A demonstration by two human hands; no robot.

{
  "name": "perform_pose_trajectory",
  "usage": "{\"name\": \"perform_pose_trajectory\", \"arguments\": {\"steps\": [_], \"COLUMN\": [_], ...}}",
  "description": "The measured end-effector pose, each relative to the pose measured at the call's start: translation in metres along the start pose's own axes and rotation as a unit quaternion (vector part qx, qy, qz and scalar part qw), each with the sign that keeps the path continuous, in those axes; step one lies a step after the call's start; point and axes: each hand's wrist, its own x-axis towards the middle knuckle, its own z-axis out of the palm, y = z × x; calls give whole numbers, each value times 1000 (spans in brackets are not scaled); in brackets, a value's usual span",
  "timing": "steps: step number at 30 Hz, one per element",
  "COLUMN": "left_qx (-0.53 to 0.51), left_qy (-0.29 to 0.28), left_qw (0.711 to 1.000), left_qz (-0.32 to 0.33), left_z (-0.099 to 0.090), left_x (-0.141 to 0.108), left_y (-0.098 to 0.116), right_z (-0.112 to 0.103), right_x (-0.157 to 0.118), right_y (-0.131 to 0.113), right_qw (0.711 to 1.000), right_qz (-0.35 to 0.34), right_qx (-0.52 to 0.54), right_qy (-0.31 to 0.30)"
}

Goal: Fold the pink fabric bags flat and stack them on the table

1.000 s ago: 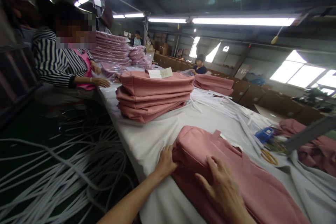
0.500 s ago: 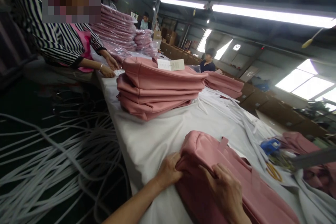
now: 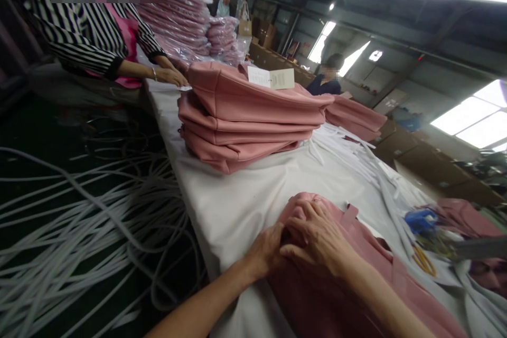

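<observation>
A pink bag (image 3: 380,274) lies on the white-covered table (image 3: 233,206) right in front of me. My left hand (image 3: 269,248) grips its near corner, the fingers closed on the pink material and partly hidden. Over the top of that same corner, my right hand (image 3: 317,232) has its fingers bent and pressed on the bag, close beside the left hand. Beyond my hands stands a stack of similar pink bags (image 3: 253,116), with a folded white paper tag (image 3: 271,77) on the uppermost one.
Across the table a co-worker in a striped sleeve (image 3: 87,58) handles white paper by the stack. Plastic-wrapped pink bundles (image 3: 178,16) rise behind. Yellow-handled scissors (image 3: 423,261) and a blue object (image 3: 420,221) lie at right. White cords (image 3: 99,222) hang at left.
My right hand has moved left and up along the bag to its corner, next to my left hand. The co-worker's hands have come closer together at the white paper. The view has tilted down slightly.
</observation>
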Motion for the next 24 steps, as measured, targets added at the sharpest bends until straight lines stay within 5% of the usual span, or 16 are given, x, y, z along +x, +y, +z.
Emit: {"name": "perform_pose_trajectory", "arguments": {"steps": [3,10,14,19,22,24], "left_qx": [-13,-2,27,44,45,50], "left_qy": [-12,-25,-2,31,41,44], "left_qw": [1000,996,999,997,997,997], "left_qz": [-21,-83,-34,-46,-39,-30], "left_z": [-2,-7,-6,-6,-9,-10], "left_x": [0,0,1,0,-4,-8], "left_y": [-2,-5,-7,-9,-11,-10], "right_z": [-17,-24,-4,3,6,17], "right_x": [3,3,-10,-67,-127,-163], "right_y": [11,54,70,47,32,25], "right_qw": [987,984,990,979,969,969], "right_qz": [-109,-72,-21,89,203,218], "right_qx": [69,53,123,129,63,33], "right_qy": [-96,-152,-62,133,129,108]}}
